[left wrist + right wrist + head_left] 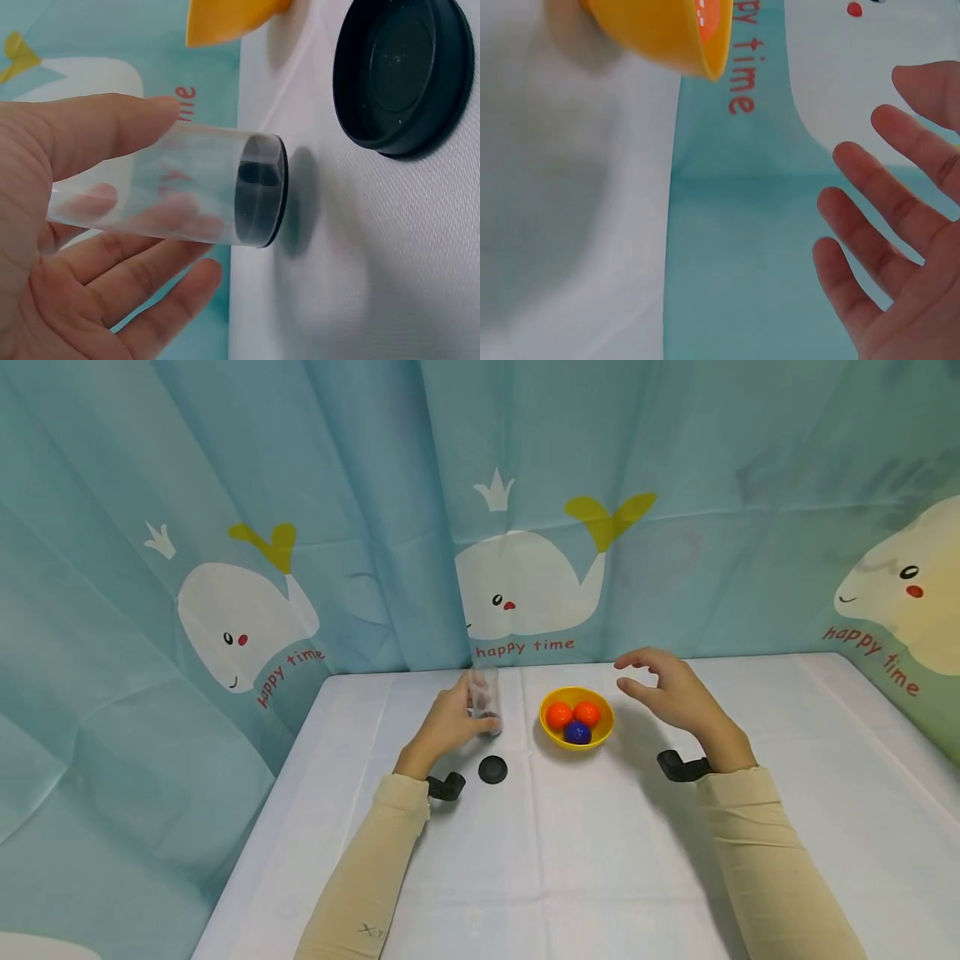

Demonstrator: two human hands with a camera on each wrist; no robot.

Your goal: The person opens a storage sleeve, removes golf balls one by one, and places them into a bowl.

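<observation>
My left hand (448, 720) grips a clear plastic cylinder (202, 184) with a black base, thumb on one side and fingers on the other. In the left wrist view the base hangs close over the white cloth, with its shadow beside it. A round black lid (492, 769) lies on the table just in front of the cylinder. To the right stands a yellow bowl (576, 747) holding two orange balls (558, 716) and a dark blue ball (577, 732). My right hand (671, 693) hovers right of the bowl, fingers spread and holding nothing.
A white cloth covers the table (585, 868). Right behind its far edge hangs a blue-green curtain (390, 527) printed with whales, which also runs along the left and right sides.
</observation>
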